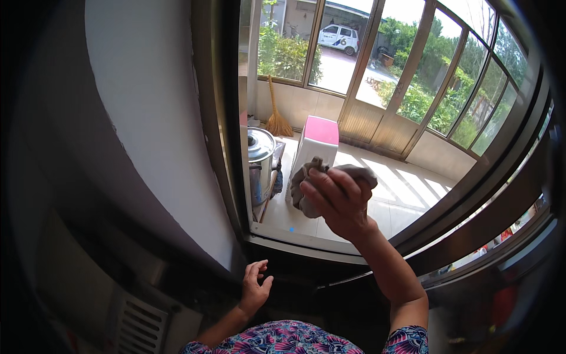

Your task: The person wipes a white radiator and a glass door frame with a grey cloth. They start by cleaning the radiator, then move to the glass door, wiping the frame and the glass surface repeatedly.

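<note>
A crumpled grey-brown cloth (305, 201) is bunched under the fingers of my right hand (338, 201), which is raised in front of a window pane (376, 228). The cloth looks pressed to the glass, though the contact itself is hidden behind my fingers. Lower down, my left hand (255, 285) hovers with thumb and fingers apart, holding nothing. It is nearest to the dark area below the window's metal frame (305, 248).
A white wall edge (168, 155) runs along the left. Beyond the glass stand a lidded metal pot (261, 146), a straw broom (277, 121) and a pink-topped white stool (320, 130). A slotted metal panel (141, 325) sits at lower left. Window rails (482, 221) curve along the right.
</note>
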A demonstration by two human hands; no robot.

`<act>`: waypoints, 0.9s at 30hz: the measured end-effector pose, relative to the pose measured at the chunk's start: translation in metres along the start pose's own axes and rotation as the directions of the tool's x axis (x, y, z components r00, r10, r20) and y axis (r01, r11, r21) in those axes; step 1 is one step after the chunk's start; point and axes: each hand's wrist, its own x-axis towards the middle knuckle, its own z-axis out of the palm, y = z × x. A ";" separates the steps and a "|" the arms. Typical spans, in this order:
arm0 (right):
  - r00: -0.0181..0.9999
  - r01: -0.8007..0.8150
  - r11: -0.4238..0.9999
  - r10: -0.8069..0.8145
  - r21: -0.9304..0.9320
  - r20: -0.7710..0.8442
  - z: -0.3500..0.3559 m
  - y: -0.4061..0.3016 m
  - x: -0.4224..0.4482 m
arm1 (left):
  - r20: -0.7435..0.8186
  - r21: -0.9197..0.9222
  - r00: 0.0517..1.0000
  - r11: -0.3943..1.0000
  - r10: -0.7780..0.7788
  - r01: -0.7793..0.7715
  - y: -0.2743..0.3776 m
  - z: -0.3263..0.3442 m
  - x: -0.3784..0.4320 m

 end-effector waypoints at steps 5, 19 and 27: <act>0.859 -0.169 0.980 0.094 -0.104 -0.503 -0.035 0.095 0.140 | 0.019 -0.107 0.999 0.993 -0.040 0.042 -0.008 -0.004 -0.004; 0.853 0.500 0.858 -0.511 0.115 0.104 0.059 -0.054 0.000 | 0.013 -0.191 1.000 0.981 -0.023 0.025 -0.022 -0.012 0.004; 0.925 0.094 0.995 -0.094 -0.018 -0.368 -0.034 0.096 0.309 | -0.124 -0.209 0.992 0.977 0.020 -0.046 -0.044 -0.024 -0.005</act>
